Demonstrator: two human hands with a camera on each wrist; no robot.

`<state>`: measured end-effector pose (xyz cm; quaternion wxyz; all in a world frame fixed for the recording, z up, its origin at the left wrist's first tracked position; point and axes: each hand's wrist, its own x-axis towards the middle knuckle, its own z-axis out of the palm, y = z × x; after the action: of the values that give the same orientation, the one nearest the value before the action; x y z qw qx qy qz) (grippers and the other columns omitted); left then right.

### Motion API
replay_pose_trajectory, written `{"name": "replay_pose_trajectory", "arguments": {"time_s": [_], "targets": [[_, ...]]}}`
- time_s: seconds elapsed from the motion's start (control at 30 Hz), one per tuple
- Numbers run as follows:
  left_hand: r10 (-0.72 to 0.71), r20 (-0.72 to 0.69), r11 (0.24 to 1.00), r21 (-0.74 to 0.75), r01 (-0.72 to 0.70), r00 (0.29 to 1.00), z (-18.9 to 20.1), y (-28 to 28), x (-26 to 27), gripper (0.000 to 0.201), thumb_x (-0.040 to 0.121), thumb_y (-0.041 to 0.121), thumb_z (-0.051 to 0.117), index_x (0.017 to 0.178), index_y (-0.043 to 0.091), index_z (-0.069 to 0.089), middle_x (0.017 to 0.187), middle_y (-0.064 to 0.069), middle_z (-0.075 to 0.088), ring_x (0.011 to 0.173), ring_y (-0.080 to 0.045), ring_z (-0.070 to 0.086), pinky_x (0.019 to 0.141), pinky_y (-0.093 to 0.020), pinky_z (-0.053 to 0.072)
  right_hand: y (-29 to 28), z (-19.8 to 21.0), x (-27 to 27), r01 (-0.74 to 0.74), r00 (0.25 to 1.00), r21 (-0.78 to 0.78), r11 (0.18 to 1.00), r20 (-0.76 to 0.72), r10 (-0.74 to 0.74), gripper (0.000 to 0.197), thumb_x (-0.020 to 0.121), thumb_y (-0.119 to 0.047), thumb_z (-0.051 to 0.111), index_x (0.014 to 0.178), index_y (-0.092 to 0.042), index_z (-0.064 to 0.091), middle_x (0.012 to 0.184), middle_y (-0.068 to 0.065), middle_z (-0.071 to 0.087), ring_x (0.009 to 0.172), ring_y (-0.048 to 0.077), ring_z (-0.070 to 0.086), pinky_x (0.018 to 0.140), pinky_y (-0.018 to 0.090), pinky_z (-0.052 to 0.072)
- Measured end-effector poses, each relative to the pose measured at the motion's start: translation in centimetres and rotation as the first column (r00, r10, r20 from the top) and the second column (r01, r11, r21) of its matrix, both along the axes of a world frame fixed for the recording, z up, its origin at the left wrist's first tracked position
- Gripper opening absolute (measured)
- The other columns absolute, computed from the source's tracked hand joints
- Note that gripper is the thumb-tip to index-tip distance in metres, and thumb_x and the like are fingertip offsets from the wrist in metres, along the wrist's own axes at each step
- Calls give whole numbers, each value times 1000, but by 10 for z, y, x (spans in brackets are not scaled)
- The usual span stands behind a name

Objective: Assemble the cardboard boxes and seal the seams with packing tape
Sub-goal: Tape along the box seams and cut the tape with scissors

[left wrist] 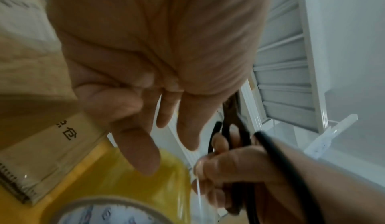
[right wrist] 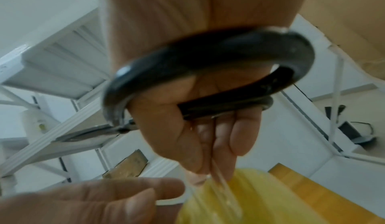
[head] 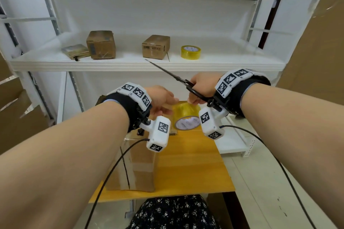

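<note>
1. Head view: tape roll sits on the yellow board, right under both hands.
2. Right hand grips scissors and pinches the tape end.
3. Left hand is relaxed, empty, beside the box.

The wrist cameras hide part of the tape roll, and the scissors handle is blurred.

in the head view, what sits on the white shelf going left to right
flattened cardboard → worn brown box → labelled box → yellow tape roll
</note>
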<state>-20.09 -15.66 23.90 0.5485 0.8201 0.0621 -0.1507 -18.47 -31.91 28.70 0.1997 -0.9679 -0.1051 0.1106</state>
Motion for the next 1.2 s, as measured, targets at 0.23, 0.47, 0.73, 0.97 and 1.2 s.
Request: {"name": "replay_pose_trajectory", "arguments": {"time_s": [0.23, 0.47, 0.73, 0.97, 1.2], "targets": [[-71, -51, 991, 107, 77, 996, 4, -10, -9, 35, 83, 12, 74, 114, 2, 61, 84, -11, 72, 71, -20, 66, 48, -23, 38, 15, 8, -6, -108, 992, -34, 994, 67, 111, 26, 76, -11, 79, 96, -4, 65, 86, 13, 75, 86, 30, 73, 81, 48, 60], [3, -34, 1000, 27, -2, 999, 7, -20, -16, 32, 90, 5, 65, 116, -3, 46, 100, -25, 70, 87, -35, 72, 57, -34, 58, 14, 9, -4, -126, 968, -141, 982, 199, 153, 29, 77, -17, 79, 99, -8, 63, 97, 9, 71, 92, 27, 68, 80, 39, 57], [131, 37, 989, 61, -133, 991, 9, -25, -14, 39, 93, 0, 58, 127, -2, 39, 106, -23, 69, 83, -40, 69, 74, -47, 57, 14, 9, -3, -134, 958, -182, 974, 227, 175, 33, 76, -21, 81, 99, -13, 60, 96, 4, 62, 88, 23, 60, 70, 31, 45], [82, 26, 994, 73, -84, 996, 10, -18, -13, 24, 95, 4, 55, 117, -1, 45, 104, -19, 67, 69, -29, 66, 71, -40, 58, 12, 5, 1, -99, 976, -68, 993, 188, 110, 30, 79, -16, 80, 103, -7, 64, 100, 11, 72, 94, 27, 69, 88, 43, 56], [16, 30, 997, -76, -14, 999, 6, -9, -7, 24, 87, -6, 65, 93, 8, 46, 93, -22, 70, 78, -34, 72, 62, -39, 61, 7, 1, 9, -22, 977, -35, 999, 210, 29, 36, 78, -22, 81, 103, -4, 63, 100, 11, 70, 93, 28, 68, 84, 42, 56]]}}
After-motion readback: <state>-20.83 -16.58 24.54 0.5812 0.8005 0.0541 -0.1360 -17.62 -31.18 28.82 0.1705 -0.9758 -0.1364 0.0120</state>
